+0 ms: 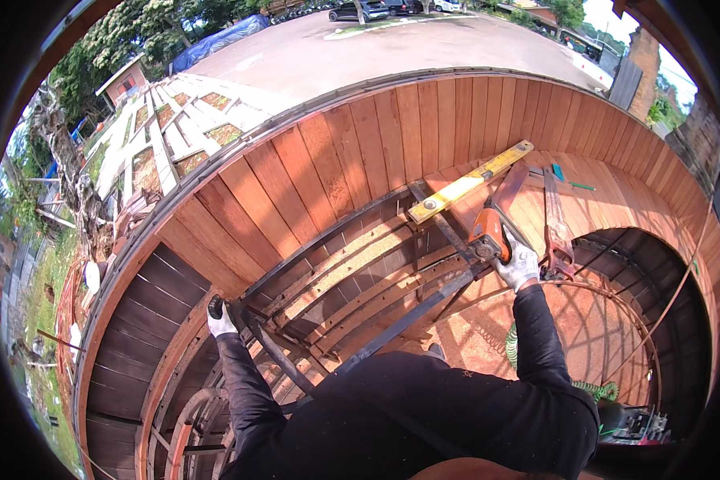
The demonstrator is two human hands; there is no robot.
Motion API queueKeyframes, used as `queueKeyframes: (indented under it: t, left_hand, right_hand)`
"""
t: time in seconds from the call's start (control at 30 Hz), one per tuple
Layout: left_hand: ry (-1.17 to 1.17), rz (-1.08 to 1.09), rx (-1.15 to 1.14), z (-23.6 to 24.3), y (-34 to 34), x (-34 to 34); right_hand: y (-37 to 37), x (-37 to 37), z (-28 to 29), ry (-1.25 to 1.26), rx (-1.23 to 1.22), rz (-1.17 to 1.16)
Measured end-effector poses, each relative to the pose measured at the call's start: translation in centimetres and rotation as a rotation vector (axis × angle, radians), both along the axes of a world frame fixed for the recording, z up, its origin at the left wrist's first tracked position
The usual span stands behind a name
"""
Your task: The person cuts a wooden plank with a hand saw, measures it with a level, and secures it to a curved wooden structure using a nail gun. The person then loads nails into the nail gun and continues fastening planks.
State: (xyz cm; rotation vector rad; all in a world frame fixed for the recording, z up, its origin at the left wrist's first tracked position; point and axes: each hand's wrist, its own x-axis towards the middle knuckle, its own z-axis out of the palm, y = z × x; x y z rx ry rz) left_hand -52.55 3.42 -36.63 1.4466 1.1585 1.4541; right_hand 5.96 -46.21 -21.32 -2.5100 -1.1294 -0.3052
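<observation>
My right hand (518, 260), in a pale glove, grips an orange and black power nailer (488, 236) over the curved framework. Just beyond it lie a yellow spirit level (468, 182) and a handsaw (554, 220) on the planking. My left hand (221, 318), gloved white with dark fingers, is closed at the end of a curved wooden strip (196, 336), beside a dark metal bar (276, 352); what exactly it grips is unclear. Reddish vertical planks (336, 160) line the curved wall ahead.
A curved opening (680, 296) is at the right, with a reddish floor (584, 328) below and a coiled green hose (604, 390). Dark steel bars (408, 320) cross the framework. Outside are white boards (156, 140), a tree trunk (64, 152) and parked cars (348, 12).
</observation>
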Motion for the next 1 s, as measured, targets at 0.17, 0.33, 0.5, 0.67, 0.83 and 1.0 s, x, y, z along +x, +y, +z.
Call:
queueKeyframes:
  t: [0.17, 0.33, 0.5, 0.67, 0.83, 1.0]
  left_hand:
    - [-0.012, 0.174, 0.059, 2.1, 0.9, -2.1]
    - [0.124, 0.251, 0.122, 8.5, 2.3, -1.4]
    - [0.450, 0.242, 0.002, 11.4, 3.8, -0.5]
    - [0.416, 0.012, -0.044, 8.8, 6.0, 0.1]
    - [0.525, -0.119, -0.122, 10.4, 3.8, 0.8]
    - [0.610, -0.106, -0.080, 8.3, 2.4, 0.3]
  right_hand:
    - [0.8, -6.8, 2.0, 0.198, 0.279, 0.062]
    - [0.9, -8.9, 5.1, 0.319, 0.615, 0.163]
    - [2.8, -10.7, 12.0, 0.674, 1.136, 0.510]
    - [6.5, -12.9, 19.4, 0.937, 1.420, 1.052]
    - [10.7, -15.1, 20.8, 0.864, 1.423, 1.173]
    - [17.4, -19.5, 18.2, 0.784, 1.191, 1.095]
